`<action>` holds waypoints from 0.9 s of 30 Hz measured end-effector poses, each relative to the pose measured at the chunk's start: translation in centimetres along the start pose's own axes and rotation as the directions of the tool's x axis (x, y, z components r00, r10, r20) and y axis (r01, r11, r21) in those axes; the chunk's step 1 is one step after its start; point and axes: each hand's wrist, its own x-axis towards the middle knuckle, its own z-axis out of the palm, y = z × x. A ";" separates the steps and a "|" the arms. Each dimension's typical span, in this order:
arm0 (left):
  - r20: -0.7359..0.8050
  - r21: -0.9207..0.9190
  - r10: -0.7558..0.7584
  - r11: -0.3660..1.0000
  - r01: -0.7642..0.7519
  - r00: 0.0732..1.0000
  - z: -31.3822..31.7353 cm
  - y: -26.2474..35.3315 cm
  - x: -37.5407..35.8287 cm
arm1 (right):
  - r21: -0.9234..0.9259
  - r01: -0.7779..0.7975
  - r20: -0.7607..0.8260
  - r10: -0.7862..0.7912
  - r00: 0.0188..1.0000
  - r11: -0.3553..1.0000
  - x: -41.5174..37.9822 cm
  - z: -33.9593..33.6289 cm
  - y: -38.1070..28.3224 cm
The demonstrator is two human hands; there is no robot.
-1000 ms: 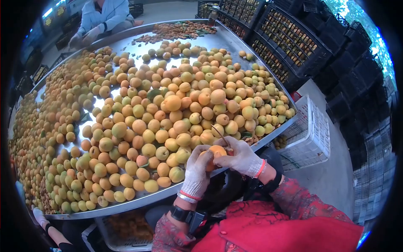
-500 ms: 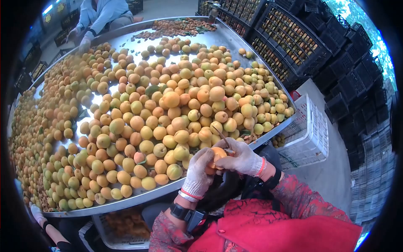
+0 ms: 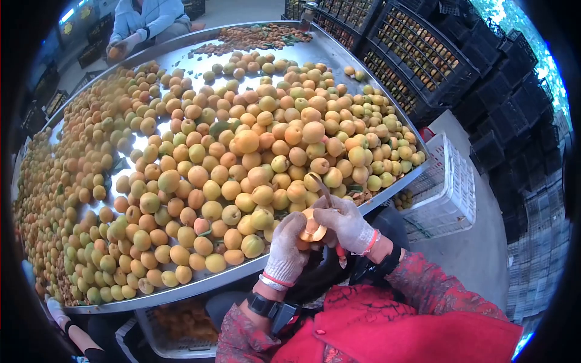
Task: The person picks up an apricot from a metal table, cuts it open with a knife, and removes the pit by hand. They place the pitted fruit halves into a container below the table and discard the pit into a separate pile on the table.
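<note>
In front of my body, at the table's near edge, both gloved hands meet around one apricot (image 3: pixel 312 228). The fruit is cut open, its pale orange inside facing up. My left hand (image 3: pixel 285 248) grips it from the left, fingers closed. My right hand (image 3: pixel 348 225) is closed around a small knife (image 3: pixel 322 187); the narrow curved blade sticks up above the fingers and a red end shows below the palm. Right-hand fingertips press at the fruit's opening. Just beyond the hands lie many whole apricots (image 3: pixel 247 141) heaped on the metal table (image 3: pixel 387 195).
At the right stands a white crate (image 3: pixel 451 187), with stacked black crates (image 3: pixel 417 57) of fruit behind. A crate of orange pieces (image 3: pixel 181 330) sits under the table. Across it, a person (image 3: pixel 145 27) holds a fruit. Another person's gloved hand (image 3: pixel 57 311) shows lower left. Pits (image 3: pixel 260 37) lie at the far end.
The apricot in my hands now gapes wider, showing its inside. My right hand has turned, so the knife's red end shows below. The person opposite has drawn their hands back from the pile.
</note>
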 end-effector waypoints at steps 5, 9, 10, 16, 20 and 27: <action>0.001 -0.440 -0.287 0.860 0.258 0.958 0.6 0.9 1.2 | -0.016 0.233 -0.142 -0.233 0.962 0.972 0.4 0.4 1.1; -0.091 -0.350 -0.200 0.924 0.157 0.976 1.8 1.7 1.0 | -0.166 0.351 -0.170 -0.377 0.910 0.922 0.2 0.5 1.0; -0.100 -0.405 -0.223 0.899 0.165 0.970 1.9 1.9 0.9 | -0.177 0.373 -0.167 -0.401 0.901 0.911 0.2 0.6 1.0; 0.005 -0.547 -0.362 0.779 0.305 0.932 1.0 1.7 1.1 | 0.144 0.318 -0.254 -0.275 0.927 0.937 -0.1 -1.1 -4.3; 0.075 -0.440 -0.375 0.819 0.368 0.924 1.3 1.7 1.1 | 0.160 0.662 -0.247 -0.619 0.745 0.732 0.4 -0.2 -5.5; 0.098 -0.357 -0.367 0.854 0.377 0.925 1.3 0.8 0.9 | -0.012 0.757 -0.260 -0.733 0.628 0.653 0.6 -0.6 -3.3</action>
